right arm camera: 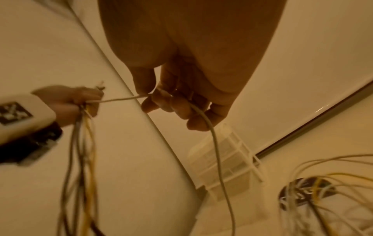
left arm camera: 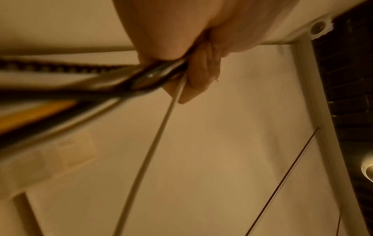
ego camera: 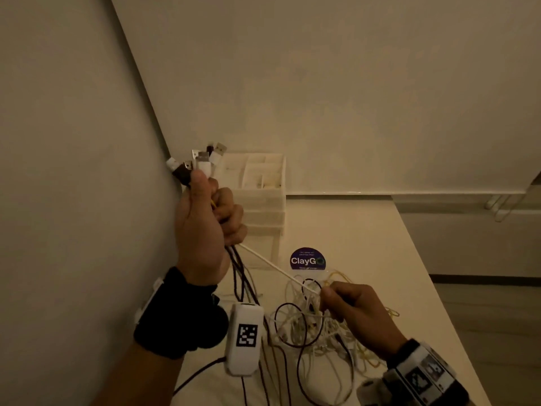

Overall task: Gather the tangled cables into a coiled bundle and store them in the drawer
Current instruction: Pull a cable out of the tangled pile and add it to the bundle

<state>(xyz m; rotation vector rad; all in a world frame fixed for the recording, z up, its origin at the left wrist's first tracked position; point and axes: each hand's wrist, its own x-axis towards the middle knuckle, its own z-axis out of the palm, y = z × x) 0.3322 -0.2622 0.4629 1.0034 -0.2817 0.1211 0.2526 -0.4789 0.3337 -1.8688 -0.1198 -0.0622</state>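
My left hand (ego camera: 210, 218) is raised above the table and grips a bunch of cables, whose USB plug ends (ego camera: 199, 161) stick up out of the fist. Black, white and yellow strands (ego camera: 241, 284) hang from it to the table. A taut white cable (ego camera: 272, 266) runs from that fist down to my right hand (ego camera: 348, 300), which pinches it (right arm camera: 153, 95) between thumb and fingers just above the tangled cable pile (ego camera: 316, 326). The translucent drawer unit (ego camera: 260, 191) stands in the back corner behind the left hand.
A wall (ego camera: 73, 171) runs close along the left of the white table (ego camera: 366, 230). A round purple sticker (ego camera: 307, 259) lies on the table beyond the pile. The table's right edge (ego camera: 433, 288) drops to the floor.
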